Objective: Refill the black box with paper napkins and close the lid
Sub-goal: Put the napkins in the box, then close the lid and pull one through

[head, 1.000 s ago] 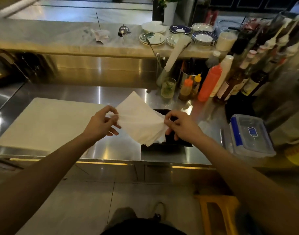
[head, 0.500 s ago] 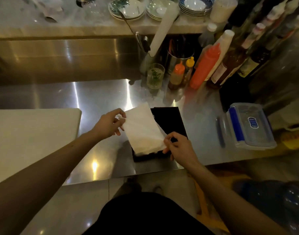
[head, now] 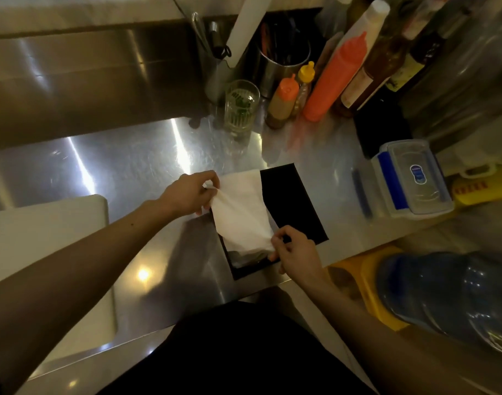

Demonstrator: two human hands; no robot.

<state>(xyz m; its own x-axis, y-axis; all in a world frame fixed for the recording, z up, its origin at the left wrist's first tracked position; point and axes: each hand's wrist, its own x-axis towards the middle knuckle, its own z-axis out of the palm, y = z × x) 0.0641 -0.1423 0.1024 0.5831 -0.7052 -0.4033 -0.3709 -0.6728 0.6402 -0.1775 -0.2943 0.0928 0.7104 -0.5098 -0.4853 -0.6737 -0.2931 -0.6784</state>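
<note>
A black box [head: 245, 270] lies on the steel counter near its front edge, its flat black lid [head: 292, 203] swung open to the right. A white paper napkin [head: 240, 212] stretches across the box opening. My left hand [head: 191, 192] pinches the napkin's far left corner. My right hand [head: 297, 250] pinches its near right corner at the box's front. Some white paper shows inside the box under the napkin.
A white cutting board [head: 41, 229] lies to the left. Behind the box stand a glass [head: 241, 105], squeeze bottles [head: 329, 81] and a utensil can [head: 281, 59]. A clear blue-clipped container [head: 412, 178] sits right. A yellow stool [head: 364, 283] and water jug [head: 455, 295] are below.
The napkin, first held spread out above the counter, has come down onto the open box. Both hands lowered with it, and the view tilted down and closer.
</note>
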